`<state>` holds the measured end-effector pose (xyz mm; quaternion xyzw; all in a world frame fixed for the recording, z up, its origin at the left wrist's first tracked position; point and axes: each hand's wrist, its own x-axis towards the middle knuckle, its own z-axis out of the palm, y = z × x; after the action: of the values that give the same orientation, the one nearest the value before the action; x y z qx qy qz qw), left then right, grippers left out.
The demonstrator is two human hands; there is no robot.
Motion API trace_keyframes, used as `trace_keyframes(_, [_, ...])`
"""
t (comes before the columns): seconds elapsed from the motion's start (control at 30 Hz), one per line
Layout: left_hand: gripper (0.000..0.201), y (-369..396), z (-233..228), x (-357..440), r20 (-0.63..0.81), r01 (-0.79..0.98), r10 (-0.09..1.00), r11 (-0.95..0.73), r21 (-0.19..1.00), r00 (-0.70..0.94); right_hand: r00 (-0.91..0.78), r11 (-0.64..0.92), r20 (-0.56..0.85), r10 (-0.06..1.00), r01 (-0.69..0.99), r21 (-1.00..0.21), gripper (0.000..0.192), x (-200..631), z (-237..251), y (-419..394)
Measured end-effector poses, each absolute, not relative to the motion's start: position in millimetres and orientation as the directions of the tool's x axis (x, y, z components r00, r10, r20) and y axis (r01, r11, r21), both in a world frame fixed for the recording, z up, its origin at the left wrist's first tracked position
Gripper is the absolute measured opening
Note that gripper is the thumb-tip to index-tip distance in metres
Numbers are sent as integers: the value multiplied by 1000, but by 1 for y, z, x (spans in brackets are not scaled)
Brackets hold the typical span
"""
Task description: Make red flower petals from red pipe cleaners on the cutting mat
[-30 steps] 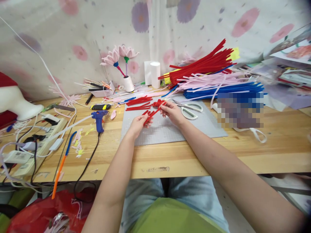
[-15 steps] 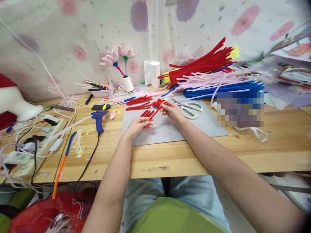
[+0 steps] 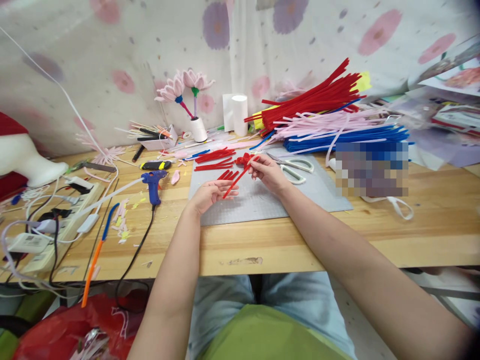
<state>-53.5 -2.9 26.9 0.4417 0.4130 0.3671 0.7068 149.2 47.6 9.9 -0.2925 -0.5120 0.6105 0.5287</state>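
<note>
Apparently fuzzy red pipe-cleaner stem (image 3: pixel 235 181), looped cluster at top

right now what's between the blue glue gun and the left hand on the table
In the head view, only a small pink petal piece lies between the glue gun and the left hand; otherwise bare wood and the grey mat's edge.

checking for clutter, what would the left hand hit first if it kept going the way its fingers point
Probably the red pipe cleaner pieces lying on the grey mat just beyond the left hand; depth is hard to judge.
</note>
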Motion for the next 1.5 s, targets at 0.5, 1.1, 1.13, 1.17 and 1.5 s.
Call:
trace_keyframes(0.5, [19,-8,28,-37,-311,-132,871,384,914,381,-415,-5,151,897,-352,-936,24,141,12,40])
trace_keyframes(1.1, [20,11,5,-8,-79,-545,993,16,838,-93,-587,33,79,806,-88,-996,29,124,8,32])
trace_keyframes(1.13, [20,12,5,-7,-75,-551,992,5,835,-106,-595,24,74,800,-92,-995,29,123,8,32])
trace_keyframes(1.17, [20,13,4,-6,-67,-552,991,-10,834,-119,-600,17,72,797,-97,-995,30,123,8,32])
trace_keyframes(1.5, [22,17,2,-4,-29,-519,981,-77,851,-193,-604,26,93,792,-119,-993,32,121,7,34])
